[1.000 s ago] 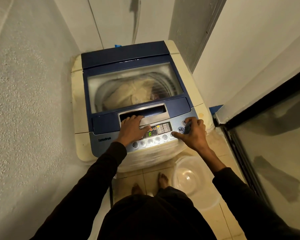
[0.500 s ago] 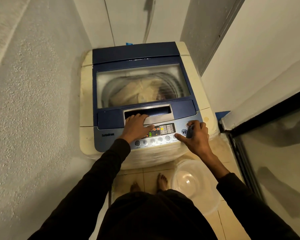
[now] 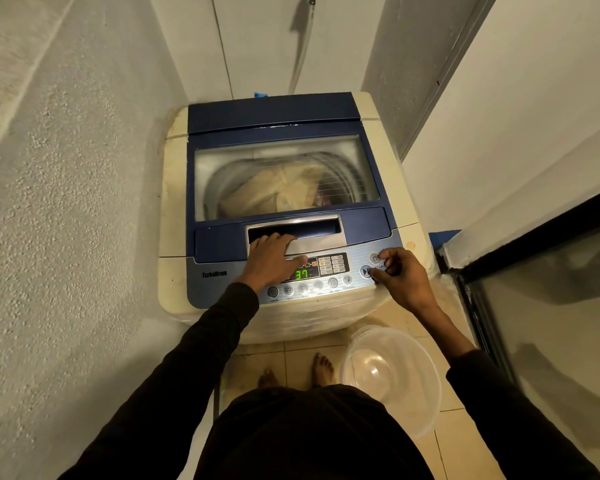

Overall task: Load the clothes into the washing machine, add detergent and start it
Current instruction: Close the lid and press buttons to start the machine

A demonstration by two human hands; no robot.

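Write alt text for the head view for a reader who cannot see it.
A person's right hand reaches the start button of a top-load washing machine; the left hand rests flat by the lid handle. Display reads 37; clothes show through the closed lid.

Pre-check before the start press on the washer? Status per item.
1. Lid closed: ok, lies flat.
2. Clothes in the drum: ok, seen through the lid window.
3. Power on: ok, display is lit green and seems to read 37.
4. Right hand at the start button: ok, thumb beside it; contact cannot tell.
5. Left hand clear of the buttons: ok, rests at the lid handle.
6. Detergent added: cannot tell.
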